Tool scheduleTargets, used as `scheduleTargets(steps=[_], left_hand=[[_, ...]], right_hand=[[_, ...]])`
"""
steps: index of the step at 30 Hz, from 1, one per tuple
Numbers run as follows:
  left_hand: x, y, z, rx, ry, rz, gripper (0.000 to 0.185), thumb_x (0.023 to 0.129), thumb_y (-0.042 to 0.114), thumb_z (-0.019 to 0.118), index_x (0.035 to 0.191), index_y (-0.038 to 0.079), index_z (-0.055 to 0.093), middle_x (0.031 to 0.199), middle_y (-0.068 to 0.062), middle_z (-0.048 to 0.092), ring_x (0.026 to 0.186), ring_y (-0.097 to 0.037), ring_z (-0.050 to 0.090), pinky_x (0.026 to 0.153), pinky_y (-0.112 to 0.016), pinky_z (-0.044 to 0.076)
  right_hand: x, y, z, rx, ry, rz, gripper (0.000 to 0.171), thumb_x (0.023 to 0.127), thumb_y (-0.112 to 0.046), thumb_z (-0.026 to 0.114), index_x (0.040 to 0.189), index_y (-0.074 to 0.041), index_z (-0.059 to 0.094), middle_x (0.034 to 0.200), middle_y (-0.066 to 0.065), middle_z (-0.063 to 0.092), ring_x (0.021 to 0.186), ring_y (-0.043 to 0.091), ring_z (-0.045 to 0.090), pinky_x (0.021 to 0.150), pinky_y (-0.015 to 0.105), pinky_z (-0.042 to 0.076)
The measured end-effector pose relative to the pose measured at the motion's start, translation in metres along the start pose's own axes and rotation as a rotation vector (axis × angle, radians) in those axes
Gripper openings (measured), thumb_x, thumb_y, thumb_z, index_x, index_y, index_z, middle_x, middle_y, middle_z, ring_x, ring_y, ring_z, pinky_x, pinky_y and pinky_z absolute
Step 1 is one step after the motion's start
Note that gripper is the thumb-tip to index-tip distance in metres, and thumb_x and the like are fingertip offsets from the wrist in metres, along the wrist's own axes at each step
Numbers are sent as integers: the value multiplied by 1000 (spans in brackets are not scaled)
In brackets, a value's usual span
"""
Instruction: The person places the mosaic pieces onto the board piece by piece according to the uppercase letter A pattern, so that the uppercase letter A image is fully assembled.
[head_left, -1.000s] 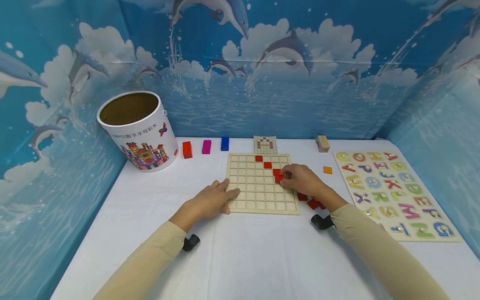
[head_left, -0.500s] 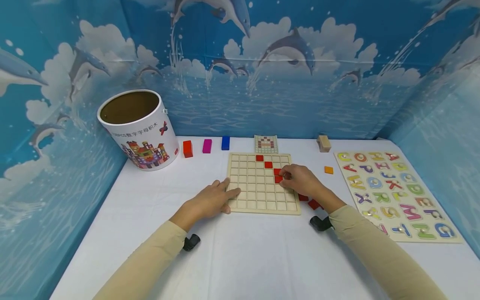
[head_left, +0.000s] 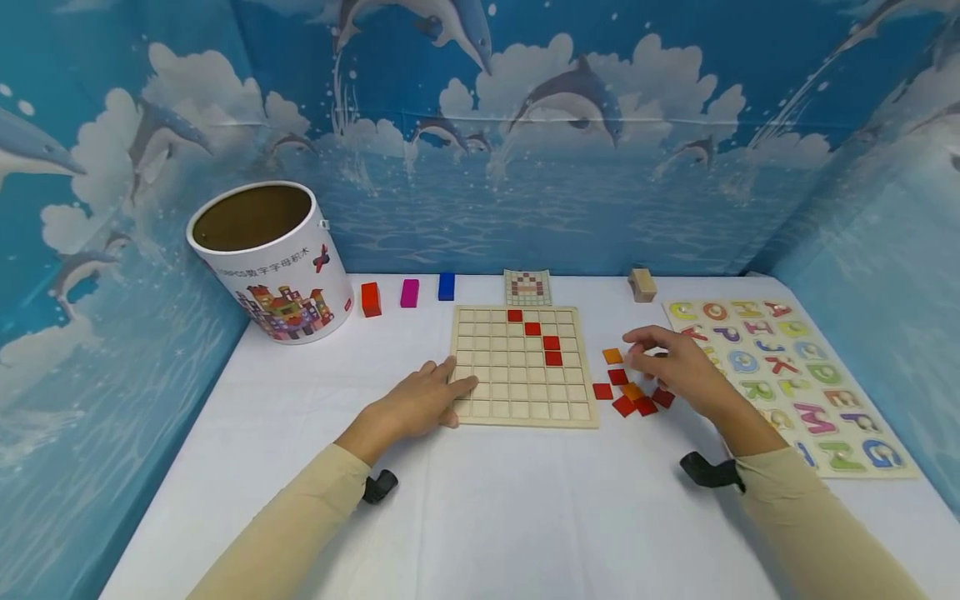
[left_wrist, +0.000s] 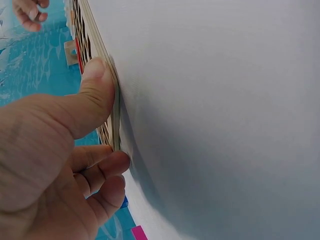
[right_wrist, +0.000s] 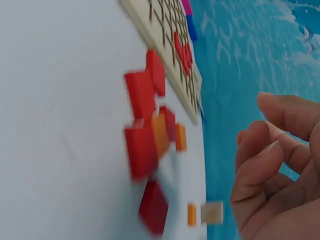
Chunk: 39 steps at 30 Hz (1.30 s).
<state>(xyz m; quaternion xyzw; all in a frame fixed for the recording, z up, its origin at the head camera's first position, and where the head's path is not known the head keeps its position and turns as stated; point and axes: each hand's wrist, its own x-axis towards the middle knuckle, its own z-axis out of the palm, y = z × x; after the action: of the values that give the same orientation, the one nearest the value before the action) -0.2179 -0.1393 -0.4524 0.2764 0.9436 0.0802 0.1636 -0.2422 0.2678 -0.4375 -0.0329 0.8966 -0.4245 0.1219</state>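
My left hand (head_left: 416, 408) rests at the left edge of the pale wooden grid board (head_left: 498, 407), a finger lying on its surface. In the left wrist view, the thumb (left_wrist: 97, 85) touches the board's edge, with other fingertips close by it. Several red square tiles sit in the board's cells, the nearest one (head_left: 553, 358) on the right side. Right of the board, my right hand (head_left: 686, 371) hovers over loose red tiles (head_left: 603, 392) and orange tiles (head_left: 612, 356). Its fingers are loosely bent, with nothing between them in the right wrist view.
A patterned card (head_left: 528, 288) lies behind the board. Red (head_left: 371, 300), magenta (head_left: 409, 293) and blue (head_left: 446, 287) blocks stand near a white bucket (head_left: 307, 271) at back left. A natural wood block (head_left: 642, 285) stands at back right, near an alphabet puzzle board (head_left: 806, 417).
My right hand has let go of the red tile on the board and moved right, over the loose tiles. My left hand has stayed at the board's left edge.
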Motion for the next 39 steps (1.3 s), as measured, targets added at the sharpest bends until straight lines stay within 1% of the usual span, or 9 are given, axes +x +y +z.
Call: scheduleTargets(steps=[5, 9, 14, 19, 24, 29, 34, 37, 39], left_hand=[[-3, -3, -1, -4, 4, -6, 71, 94, 33, 71, 158, 25, 42, 167, -19, 24, 148, -38, 32, 117, -51, 34], [-4, -4, 0, -22, 3, -8, 70, 94, 33, 71, 158, 25, 41, 167, -19, 23, 149, -37, 31, 117, -51, 33], [-4, -5, 0, -27, 6, -12, 72, 94, 32, 71, 158, 26, 41, 167, -18, 23, 149, -36, 31, 118, -50, 32], [-4, -4, -1, -31, 4, -8, 71, 94, 32, 71, 158, 26, 41, 167, -18, 23, 148, -37, 31, 118, -50, 33], [-6, -3, -1, -31, 9, -8, 70, 94, 31, 72, 157, 24, 42, 166, -20, 25, 148, -38, 32, 117, -51, 33], [-6, -4, -2, -21, 12, -7, 71, 94, 32, 71, 158, 25, 41, 167, -20, 24, 148, -38, 31, 117, -51, 34], [-5, -4, -1, -20, 8, -9, 71, 94, 32, 71, 158, 25, 41, 167, -19, 24, 148, -38, 31, 117, -51, 34], [-3, -3, 0, -12, 3, -1, 71, 94, 32, 72, 158, 26, 41, 167, -19, 25, 148, -38, 32, 117, -49, 35], [-2, -2, 0, -6, -1, 2, 71, 94, 32, 72, 158, 26, 41, 167, -19, 24, 148, -38, 32, 117, -49, 35]], right_hand=[[-21, 23, -15, -15, 3, 85, 62, 99, -40, 66, 149, -9, 47, 132, 17, 54, 99, 31, 59, 73, 32, 53], [-29, 37, -17, -41, -25, 112, 64, 97, -40, 69, 149, -10, 47, 135, 18, 53, 103, 30, 57, 75, 31, 53], [-29, 45, -10, -121, -35, 69, 56, 95, -30, 72, 144, -9, 54, 124, 15, 56, 106, 28, 51, 74, 30, 52], [-28, 45, -2, -183, -22, 50, 45, 94, -21, 73, 135, -6, 61, 111, 13, 58, 98, 27, 52, 69, 31, 49], [-28, 42, 0, -201, -18, 34, 38, 94, -19, 73, 127, -5, 63, 103, 11, 58, 94, 26, 51, 65, 30, 47], [-27, 41, 1, -206, -15, 29, 33, 94, -19, 73, 123, -7, 60, 101, 10, 58, 94, 26, 52, 68, 32, 46], [-27, 40, -4, -149, 23, 50, 36, 98, -25, 70, 125, -7, 55, 101, 12, 56, 88, 26, 53, 66, 30, 46], [-28, 38, -12, -52, 53, 78, 45, 99, -36, 68, 130, -9, 50, 99, 16, 54, 77, 27, 53, 61, 30, 47], [-27, 35, -16, 21, 65, 85, 52, 99, -45, 66, 132, -10, 47, 93, 16, 54, 71, 27, 54, 59, 31, 46]])
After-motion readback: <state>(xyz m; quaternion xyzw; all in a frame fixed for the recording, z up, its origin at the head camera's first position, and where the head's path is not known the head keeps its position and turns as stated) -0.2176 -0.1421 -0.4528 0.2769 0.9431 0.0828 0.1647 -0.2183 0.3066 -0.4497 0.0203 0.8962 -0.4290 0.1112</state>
